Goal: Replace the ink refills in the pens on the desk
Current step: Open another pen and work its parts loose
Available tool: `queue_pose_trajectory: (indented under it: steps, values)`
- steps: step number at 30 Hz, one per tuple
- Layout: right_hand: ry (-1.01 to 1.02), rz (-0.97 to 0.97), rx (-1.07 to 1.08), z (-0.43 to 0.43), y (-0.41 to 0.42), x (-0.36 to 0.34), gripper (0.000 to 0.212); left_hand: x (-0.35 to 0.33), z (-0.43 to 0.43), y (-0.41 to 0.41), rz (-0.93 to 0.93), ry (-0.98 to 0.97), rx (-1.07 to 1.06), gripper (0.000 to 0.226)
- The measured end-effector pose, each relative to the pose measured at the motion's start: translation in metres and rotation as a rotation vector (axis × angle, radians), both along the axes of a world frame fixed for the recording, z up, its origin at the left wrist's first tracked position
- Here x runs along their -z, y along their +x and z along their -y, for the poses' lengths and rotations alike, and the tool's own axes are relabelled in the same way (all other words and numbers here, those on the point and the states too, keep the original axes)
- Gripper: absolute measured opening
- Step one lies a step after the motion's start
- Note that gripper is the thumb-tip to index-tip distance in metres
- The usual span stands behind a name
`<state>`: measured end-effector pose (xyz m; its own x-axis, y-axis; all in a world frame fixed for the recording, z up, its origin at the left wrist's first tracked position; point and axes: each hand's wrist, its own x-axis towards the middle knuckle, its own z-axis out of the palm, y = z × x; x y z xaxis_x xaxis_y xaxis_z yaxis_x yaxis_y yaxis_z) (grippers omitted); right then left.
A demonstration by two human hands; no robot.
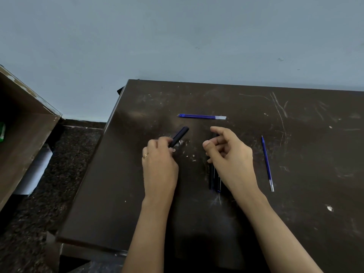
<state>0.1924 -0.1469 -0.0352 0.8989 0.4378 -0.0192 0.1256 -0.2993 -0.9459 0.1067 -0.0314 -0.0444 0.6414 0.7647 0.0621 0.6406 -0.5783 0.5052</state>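
Observation:
My left hand (159,164) grips the lower end of a dark pen barrel (180,135), which points up and to the right just above the desk (295,194). My right hand (230,156) hovers with loosely curled fingers over two or three dark pens (214,182) that lie side by side beneath it. I cannot tell whether it touches them. Two blue refills (201,116) lie together farther back on the desk. A single blue refill (267,164) lies to the right of my right hand.
The dark, scratched desk stands against a pale blue wall (177,36). Its left edge (94,164) drops to a speckled dark floor (59,174). A brown cabinet (23,134) stands at the far left with white paper (33,174) below it.

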Motion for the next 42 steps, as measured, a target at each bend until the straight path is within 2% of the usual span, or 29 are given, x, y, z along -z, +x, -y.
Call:
queue_pose_trajectory:
  steps: [3, 7, 10, 17, 24, 42]
  values:
    - [0.054, -0.075, 0.005, -0.002, -0.002, -0.005, 0.041, -0.002, -0.002, 0.000, 0.050, 0.041, 0.290, 0.032]
    - [0.100, -0.072, -0.013, -0.003, -0.004, -0.009, 0.011, -0.003, 0.002, -0.001, 0.136, -0.011, 0.486, 0.023]
    - [0.123, -0.093, -0.046, -0.004, -0.005, -0.008, 0.003, -0.001, 0.001, 0.000, 0.160, 0.024, 0.491, 0.028]
    - [0.132, -0.100, -0.075, -0.005, -0.005, -0.007, 0.005, -0.010, 0.001, -0.001, 0.101, 0.104, 0.446, 0.013]
    - [0.131, -0.101, -0.087, -0.004, -0.002, -0.006, 0.007, -0.013, 0.006, -0.001, 0.051, 0.150, 0.375, 0.019]
    - [0.086, -0.121, -0.135, -0.002, 0.001, -0.007, 0.008, -0.012, 0.008, 0.000, 0.043, 0.196, 0.344, 0.022]
